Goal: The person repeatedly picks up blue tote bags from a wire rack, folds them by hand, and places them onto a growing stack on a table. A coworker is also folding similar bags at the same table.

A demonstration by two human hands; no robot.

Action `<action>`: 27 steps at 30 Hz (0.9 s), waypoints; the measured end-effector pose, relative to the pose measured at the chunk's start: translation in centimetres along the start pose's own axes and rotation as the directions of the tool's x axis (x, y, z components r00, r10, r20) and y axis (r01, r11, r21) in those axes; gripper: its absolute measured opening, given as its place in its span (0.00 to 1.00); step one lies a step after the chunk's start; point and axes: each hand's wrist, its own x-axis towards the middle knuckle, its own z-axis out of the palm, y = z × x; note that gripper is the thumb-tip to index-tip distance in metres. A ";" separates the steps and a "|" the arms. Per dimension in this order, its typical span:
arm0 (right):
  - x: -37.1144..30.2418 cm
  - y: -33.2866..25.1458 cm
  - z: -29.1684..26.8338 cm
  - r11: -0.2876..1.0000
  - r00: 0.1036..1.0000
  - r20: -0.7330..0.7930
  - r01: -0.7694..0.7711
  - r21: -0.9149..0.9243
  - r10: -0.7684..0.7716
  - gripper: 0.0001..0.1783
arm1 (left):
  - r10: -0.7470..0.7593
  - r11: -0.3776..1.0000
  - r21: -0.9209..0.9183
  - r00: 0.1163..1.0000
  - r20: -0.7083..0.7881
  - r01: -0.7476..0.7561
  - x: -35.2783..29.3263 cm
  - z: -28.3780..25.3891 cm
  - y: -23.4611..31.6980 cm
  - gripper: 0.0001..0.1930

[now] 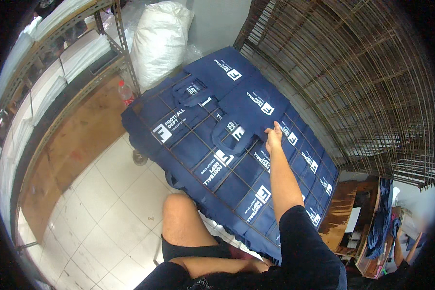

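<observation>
Right hand (274, 137) extended over navy printed bags (251, 102), fingers parted and released, left hand (262, 265) lay near the lap, grasp indeterminable, wire racks (343, 72) stood at right.

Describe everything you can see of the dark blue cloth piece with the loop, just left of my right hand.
The dark blue cloth piece looks matte and fabric-like, perhaps a bag, with white lettering and a white shield-shaped mark. A strap-like loop extends toward the lower left, framing white print beneath it. The piece lies mostly flat among other printed blue pieces. Your right hand is at its lower right edge; whether the fingers touch it is unclear.
</observation>
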 end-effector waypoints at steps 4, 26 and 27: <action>1.6 0.6 -0.1 0.997 0.999 0.036 0.003 0.079 -0.006 0.46 | 0.002 1.000 -0.001 1.000 -0.002 -0.002 -0.4 -0.5 0.0 0.16; 2.2 -0.4 1.2 0.999 0.997 0.074 -0.001 -0.042 0.004 0.48 | -0.017 1.000 -0.011 0.999 -0.036 0.017 -0.8 -1.2 0.4 0.17; 2.3 -0.3 1.1 0.999 0.997 0.071 0.001 -0.049 0.003 0.47 | -0.016 1.000 -0.009 0.999 -0.036 0.016 -0.8 -1.2 0.4 0.17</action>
